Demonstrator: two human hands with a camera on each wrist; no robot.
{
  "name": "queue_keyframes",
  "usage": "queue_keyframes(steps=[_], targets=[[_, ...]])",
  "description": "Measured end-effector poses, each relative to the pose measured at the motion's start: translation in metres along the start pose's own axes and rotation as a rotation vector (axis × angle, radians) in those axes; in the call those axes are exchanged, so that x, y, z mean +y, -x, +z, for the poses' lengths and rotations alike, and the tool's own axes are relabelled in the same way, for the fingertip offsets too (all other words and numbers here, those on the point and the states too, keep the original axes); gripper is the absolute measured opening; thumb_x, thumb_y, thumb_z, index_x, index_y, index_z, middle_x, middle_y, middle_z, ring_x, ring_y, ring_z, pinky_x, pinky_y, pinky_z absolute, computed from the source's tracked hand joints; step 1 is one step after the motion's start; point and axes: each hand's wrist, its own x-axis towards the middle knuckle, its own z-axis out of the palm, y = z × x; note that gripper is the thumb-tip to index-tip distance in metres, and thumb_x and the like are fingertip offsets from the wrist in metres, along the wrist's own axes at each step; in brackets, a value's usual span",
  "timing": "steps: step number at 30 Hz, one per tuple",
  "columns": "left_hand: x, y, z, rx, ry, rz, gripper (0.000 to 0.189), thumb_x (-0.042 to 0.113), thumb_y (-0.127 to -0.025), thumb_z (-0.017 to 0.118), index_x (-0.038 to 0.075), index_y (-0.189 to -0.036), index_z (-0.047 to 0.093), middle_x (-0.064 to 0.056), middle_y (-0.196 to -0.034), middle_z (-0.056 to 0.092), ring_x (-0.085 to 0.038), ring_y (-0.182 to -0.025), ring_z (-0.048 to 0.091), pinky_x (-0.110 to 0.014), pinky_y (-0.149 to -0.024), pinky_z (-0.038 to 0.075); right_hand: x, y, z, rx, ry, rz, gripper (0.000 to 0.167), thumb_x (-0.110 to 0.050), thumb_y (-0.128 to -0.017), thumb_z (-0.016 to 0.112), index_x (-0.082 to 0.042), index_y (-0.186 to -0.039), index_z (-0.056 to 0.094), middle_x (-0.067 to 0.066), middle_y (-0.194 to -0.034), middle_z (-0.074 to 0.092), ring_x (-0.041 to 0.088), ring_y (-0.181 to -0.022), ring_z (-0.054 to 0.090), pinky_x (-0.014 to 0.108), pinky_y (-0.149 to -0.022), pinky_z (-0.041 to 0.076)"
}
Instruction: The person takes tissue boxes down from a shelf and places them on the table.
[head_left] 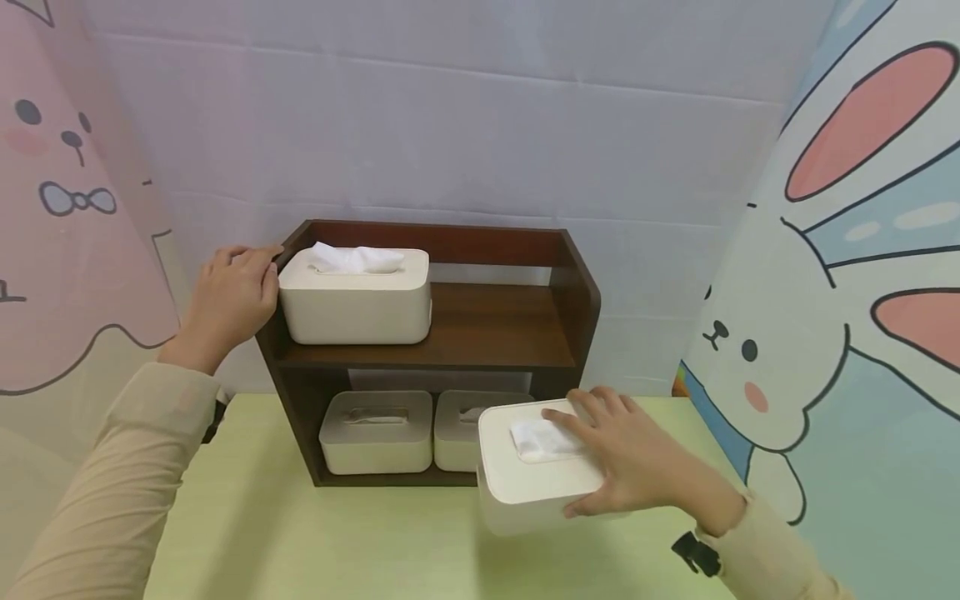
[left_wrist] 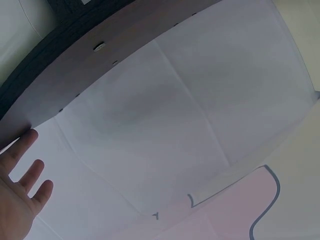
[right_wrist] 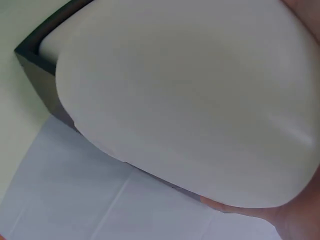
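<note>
My right hand [head_left: 626, 458] grips a white tissue box [head_left: 536, 517] by its right end, thumb on the near side and fingers over the lid. The box is tilted in front of the brown wooden shelf [head_left: 495, 321]; its pale side fills much of the right wrist view. A white tissue [head_left: 542, 439] shows in its slot. My left hand [head_left: 236, 292] rests against the shelf's left side panel, and in the left wrist view its fingers [left_wrist: 22, 145] are extended, one touching the panel. Another tissue box [head_left: 356, 312] stands on the upper level at the left.
On the lower level sit two more tissue boxes, the left one [head_left: 377, 437] in plain sight and the right one [head_left: 456, 433] partly hidden by the held box. The shelf stands on a green tabletop [head_left: 360, 542]. Behind hangs a pale cloth [head_left: 480, 133], with cartoon-printed cloths at both sides.
</note>
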Motion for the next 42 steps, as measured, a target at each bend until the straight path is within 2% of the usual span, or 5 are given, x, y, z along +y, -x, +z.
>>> queue_keyframes(steps=[8, 15, 27, 34, 42], targets=[[0.002, 0.0, 0.0, 0.017, 0.005, 0.017, 0.038, 0.017, -0.097, 0.03, 0.001, -0.125, 0.05, -0.024, -0.12, 0.056, -0.044, -0.114, 0.038, -0.061, -0.092, 0.03, 0.01, 0.021, 0.027, -0.055, -0.021, 0.041, 0.099, -0.078, -0.056, 0.061, -0.023, -0.136, 0.041, 0.011, -0.127, 0.046, 0.032, -0.11, 0.043, 0.051, -0.084, 0.042], [0.001, -0.001, 0.002, 0.025, 0.0, 0.019, 0.038, 0.017, -0.097, 0.031, 0.0, -0.125, 0.051, -0.024, -0.119, 0.056, -0.045, -0.113, 0.039, -0.061, -0.092, 0.031, 0.023, 0.043, 0.054, -0.045, -0.018, 0.052, 0.098, -0.078, -0.056, 0.062, -0.02, -0.133, 0.044, 0.01, -0.124, 0.047, 0.033, -0.108, 0.044, 0.051, -0.082, 0.042], [0.001, -0.001, 0.002, 0.028, 0.007, 0.014, 0.038, 0.016, -0.097, 0.03, 0.001, -0.125, 0.05, -0.024, -0.12, 0.056, -0.044, -0.114, 0.039, -0.06, -0.092, 0.03, 0.048, 0.079, 0.086, -0.068, -0.094, 0.175, 0.096, -0.078, -0.057, 0.06, -0.019, -0.131, 0.047, 0.013, -0.125, 0.048, 0.036, -0.108, 0.045, 0.058, -0.081, 0.041], [0.0, -0.001, 0.003, 0.021, 0.011, 0.012, 0.039, 0.017, -0.097, 0.03, 0.001, -0.126, 0.049, -0.024, -0.12, 0.055, -0.045, -0.114, 0.038, -0.061, -0.093, 0.029, 0.065, 0.09, 0.099, -0.032, -0.073, 0.184, 0.095, -0.076, -0.056, 0.063, -0.016, -0.128, 0.048, 0.017, -0.121, 0.05, 0.041, -0.104, 0.047, 0.06, -0.076, 0.042], [-0.001, -0.001, 0.003, 0.029, 0.022, 0.016, 0.039, 0.017, -0.097, 0.029, 0.0, -0.126, 0.05, -0.025, -0.119, 0.055, -0.046, -0.113, 0.039, -0.061, -0.093, 0.029, 0.086, 0.09, 0.121, -0.032, -0.052, 0.232, 0.094, -0.075, -0.058, 0.063, -0.016, -0.129, 0.047, 0.022, -0.121, 0.049, 0.046, -0.105, 0.046, 0.063, -0.076, 0.041]])
